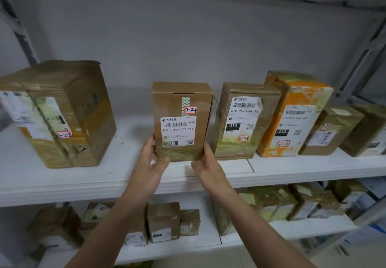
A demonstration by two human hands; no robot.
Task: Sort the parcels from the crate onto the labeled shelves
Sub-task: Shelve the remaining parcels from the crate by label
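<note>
A brown cardboard parcel point(181, 119) marked 3-2-4 stands upright on the white shelf point(129, 175), with its shipping label facing me. My left hand point(153, 159) grips its lower left edge and my right hand point(206, 163) grips its lower right edge. The parcel's base rests on the shelf board or just above it; I cannot tell which. To its right, close by, stands a similar parcel marked 3-2-5 point(242, 121). The crate is out of sight.
A large taped box marked 3-2-2 point(56, 113) sits at the left of the shelf. An orange and white parcel point(292, 115) and smaller brown boxes point(332, 129) fill the right. The lower shelf point(188, 244) holds several small parcels. A grey metal upright point(359, 67) stands at the right.
</note>
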